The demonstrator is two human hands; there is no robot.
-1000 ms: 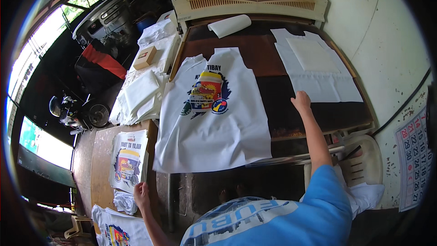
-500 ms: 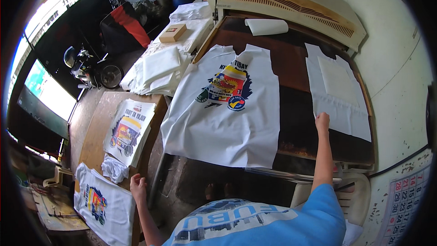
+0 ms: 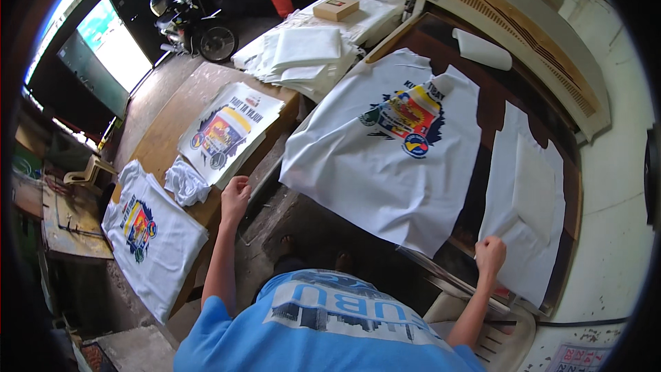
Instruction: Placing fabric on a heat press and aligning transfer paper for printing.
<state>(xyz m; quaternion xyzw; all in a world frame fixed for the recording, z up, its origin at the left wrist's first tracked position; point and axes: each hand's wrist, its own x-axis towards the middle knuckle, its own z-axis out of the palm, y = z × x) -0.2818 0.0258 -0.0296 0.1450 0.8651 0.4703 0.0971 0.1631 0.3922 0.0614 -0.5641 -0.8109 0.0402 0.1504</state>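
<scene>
The right hand (image 3: 490, 256) pinches the near corner of the white rectangular sheet (image 3: 527, 224) lying on the dark press bed (image 3: 490, 111). The left hand (image 3: 235, 196), loosely curled, rests by the printed transfer sheets (image 3: 231, 131). A quick pull could crease the sheet.

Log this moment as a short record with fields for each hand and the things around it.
left hand: closed, at the wooden table edge beside a stack of printed sheets
right hand: gripping the near corner of a white sheet
press bed: holds a white printed t-shirt
far left: another printed t-shirt
</scene>
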